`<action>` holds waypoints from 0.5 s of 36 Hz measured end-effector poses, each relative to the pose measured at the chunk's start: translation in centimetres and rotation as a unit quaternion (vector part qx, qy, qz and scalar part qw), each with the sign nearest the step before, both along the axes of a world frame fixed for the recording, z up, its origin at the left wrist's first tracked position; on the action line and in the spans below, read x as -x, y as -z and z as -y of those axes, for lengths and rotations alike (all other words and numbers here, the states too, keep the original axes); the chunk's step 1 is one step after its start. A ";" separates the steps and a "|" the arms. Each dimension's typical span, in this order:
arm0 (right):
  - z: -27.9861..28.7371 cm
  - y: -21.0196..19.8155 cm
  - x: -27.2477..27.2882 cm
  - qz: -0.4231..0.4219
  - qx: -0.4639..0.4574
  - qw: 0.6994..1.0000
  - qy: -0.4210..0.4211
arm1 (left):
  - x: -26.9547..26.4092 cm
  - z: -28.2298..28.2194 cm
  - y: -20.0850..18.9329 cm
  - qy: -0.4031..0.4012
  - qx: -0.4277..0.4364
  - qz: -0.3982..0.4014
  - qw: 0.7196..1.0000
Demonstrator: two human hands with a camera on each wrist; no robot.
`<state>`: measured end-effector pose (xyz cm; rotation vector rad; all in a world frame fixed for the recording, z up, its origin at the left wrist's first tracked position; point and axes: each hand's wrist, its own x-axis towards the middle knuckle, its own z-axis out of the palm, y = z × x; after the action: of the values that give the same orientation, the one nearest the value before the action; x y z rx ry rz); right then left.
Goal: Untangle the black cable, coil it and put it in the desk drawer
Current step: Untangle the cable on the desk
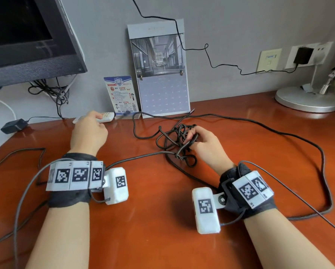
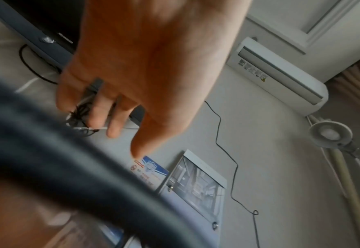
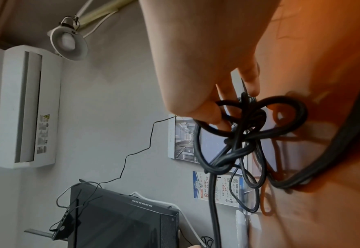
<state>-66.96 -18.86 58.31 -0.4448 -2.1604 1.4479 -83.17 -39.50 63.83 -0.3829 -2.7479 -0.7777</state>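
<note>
Two hands worked apart: the right hand pinched strands of the black cable, knotted mid-table, seemingly to loosen it, while the left hand hovered relaxed near the table's back edge, holding nothing.

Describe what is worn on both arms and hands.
The left hand and right hand are bare. Each wrist wears a black strap with white blocks bearing black square-code markers, a white camera box and a thin grey cable. No sleeves.
</note>
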 end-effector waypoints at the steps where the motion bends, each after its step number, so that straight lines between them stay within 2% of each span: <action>1: 0.0 0.0 0.0 0.001 0.000 1.000 0.004 | 0.1 -0.1 0.2 0.004 0.036 0.031 0.999; 4: 0.0 -0.1 -0.3 0.003 -0.004 1.000 0.016 | -0.4 -0.8 0.2 0.037 0.113 0.071 0.990; 7: 0.2 -0.4 -0.4 0.000 -0.011 1.000 0.027 | -2.8 -2.3 -0.4 0.164 0.087 0.084 0.979; 10: 0.2 -0.5 -0.5 -0.009 -0.012 0.999 0.036 | -6.0 -3.8 -0.4 0.295 0.124 0.160 0.934; 12: 0.3 -0.6 -0.5 -0.010 -0.015 0.999 0.043 | -7.2 -4.5 0.4 0.316 0.167 0.193 0.914; 14: 0.5 -0.8 -0.5 -0.022 -0.003 0.999 0.041 | -7.6 -4.8 1.1 0.312 0.162 0.186 0.918; 18: 0.7 -0.9 -0.5 -0.043 0.008 0.997 0.057 | -8.0 -4.6 1.4 0.298 0.091 0.113 0.943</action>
<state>-66.44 -19.55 59.20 -0.4934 -2.0234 1.3966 -75.14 -34.91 62.48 -1.2819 -2.9468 -0.7255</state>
